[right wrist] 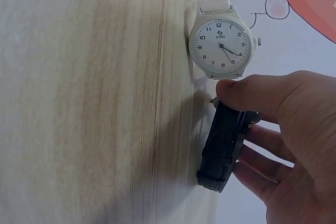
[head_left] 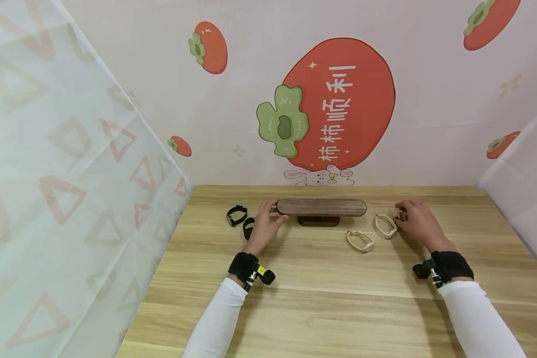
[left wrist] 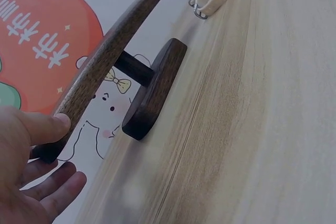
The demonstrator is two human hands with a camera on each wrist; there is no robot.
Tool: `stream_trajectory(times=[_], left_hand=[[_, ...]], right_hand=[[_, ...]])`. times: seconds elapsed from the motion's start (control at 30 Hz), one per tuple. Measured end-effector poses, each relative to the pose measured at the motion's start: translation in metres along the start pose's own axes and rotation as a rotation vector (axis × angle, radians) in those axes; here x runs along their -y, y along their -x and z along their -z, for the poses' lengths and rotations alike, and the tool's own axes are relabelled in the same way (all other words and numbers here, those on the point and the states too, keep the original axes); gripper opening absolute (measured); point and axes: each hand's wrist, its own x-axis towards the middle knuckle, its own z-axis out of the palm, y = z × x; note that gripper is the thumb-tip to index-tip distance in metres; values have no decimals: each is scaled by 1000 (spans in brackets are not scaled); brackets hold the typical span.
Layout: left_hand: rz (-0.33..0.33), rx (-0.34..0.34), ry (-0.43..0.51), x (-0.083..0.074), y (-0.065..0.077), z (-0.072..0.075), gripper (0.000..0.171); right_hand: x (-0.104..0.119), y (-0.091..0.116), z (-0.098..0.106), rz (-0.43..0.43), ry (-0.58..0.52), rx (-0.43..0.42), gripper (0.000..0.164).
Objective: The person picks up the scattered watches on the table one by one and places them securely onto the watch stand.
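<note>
A dark wooden T-shaped watch stand [head_left: 321,207] stands near the back of the table, its long bar on a short post and base [left wrist: 157,93]. At the bar's left end is my left hand [head_left: 265,226], gripping it between the thumb and the fingers behind. My right hand [head_left: 419,223] pinches a watch with a black strap [right wrist: 220,148] on the right side; its dial is hidden. Right beside that hand lies a white watch [right wrist: 220,45], its numbered dial facing the right wrist camera. Another white watch [head_left: 360,241] lies in front of the stand's right end.
Two black watches lie to the left, one farther out [head_left: 236,215] and one [head_left: 248,228] close beside the left hand. A patterned cloth wall [head_left: 232,114] rises behind the wooden table [head_left: 313,308], and more cloth walls flank its left and right sides.
</note>
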Motion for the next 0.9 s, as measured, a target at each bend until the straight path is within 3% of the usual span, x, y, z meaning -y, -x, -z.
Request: stream_trajectory(times=[0.47, 0.9], left_hand=[[10, -19, 1, 0, -1, -2, 65], [-12, -28, -5, 1, -1, -3, 61]], right_hand=[[-1, 1, 3, -10, -18, 7, 46], [-5, 4, 4, 7, -78, -72, 49]])
